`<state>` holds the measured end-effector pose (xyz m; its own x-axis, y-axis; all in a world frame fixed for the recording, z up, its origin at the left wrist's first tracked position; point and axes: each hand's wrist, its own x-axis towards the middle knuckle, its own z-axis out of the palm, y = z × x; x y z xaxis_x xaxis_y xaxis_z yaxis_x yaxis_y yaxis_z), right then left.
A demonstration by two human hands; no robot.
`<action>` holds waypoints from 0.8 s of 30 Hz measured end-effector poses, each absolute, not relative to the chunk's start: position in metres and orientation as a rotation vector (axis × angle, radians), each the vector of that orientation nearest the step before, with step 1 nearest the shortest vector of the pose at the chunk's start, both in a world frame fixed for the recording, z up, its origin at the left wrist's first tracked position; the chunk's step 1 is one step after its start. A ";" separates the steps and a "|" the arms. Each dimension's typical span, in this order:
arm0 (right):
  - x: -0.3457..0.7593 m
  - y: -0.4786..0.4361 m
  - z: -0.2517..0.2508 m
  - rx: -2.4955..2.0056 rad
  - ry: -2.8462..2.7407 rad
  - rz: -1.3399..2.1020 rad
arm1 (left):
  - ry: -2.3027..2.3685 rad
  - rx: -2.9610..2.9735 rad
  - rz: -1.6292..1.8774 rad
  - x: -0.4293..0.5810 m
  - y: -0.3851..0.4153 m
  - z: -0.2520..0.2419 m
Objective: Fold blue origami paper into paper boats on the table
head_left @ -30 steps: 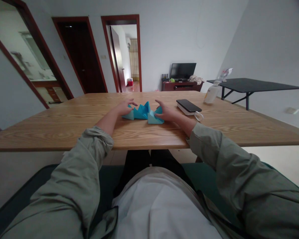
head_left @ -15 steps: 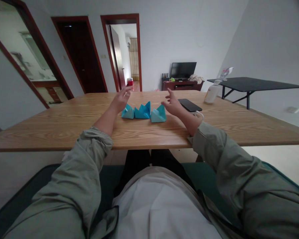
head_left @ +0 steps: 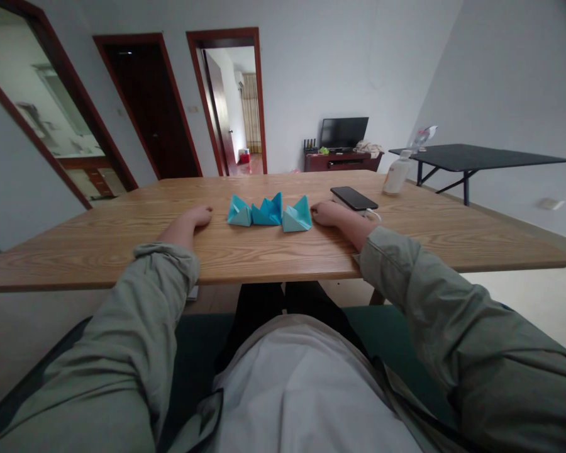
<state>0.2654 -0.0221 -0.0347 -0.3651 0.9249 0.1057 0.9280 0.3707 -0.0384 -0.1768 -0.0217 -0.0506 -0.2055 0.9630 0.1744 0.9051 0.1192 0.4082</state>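
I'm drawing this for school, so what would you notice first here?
Three bright blue folded paper shapes stand in a row on the wooden table. The left hand rests on the table to their left, and the right hand rests close beside them on the right. Past that hand lies a black phone.

You have a black smartphone (head_left: 353, 198) on a white box (head_left: 365, 213), a white bottle (head_left: 396, 175) beside it, a black folding table (head_left: 471, 150) beyond, and a television (head_left: 343, 133) on a dark red cabinet (head_left: 342, 163).

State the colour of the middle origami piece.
Middle origami piece: turquoise blue, best in the head view.
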 end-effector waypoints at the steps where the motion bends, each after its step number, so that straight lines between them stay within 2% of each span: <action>1: 0.265 -0.021 -0.035 -1.704 -2.504 -0.025 | 2.230 1.898 0.635 -0.173 -0.022 -0.051; 24: 0.268 -0.020 -0.033 -1.751 -2.508 -0.004 | 2.133 1.920 0.612 -0.162 -0.027 -0.046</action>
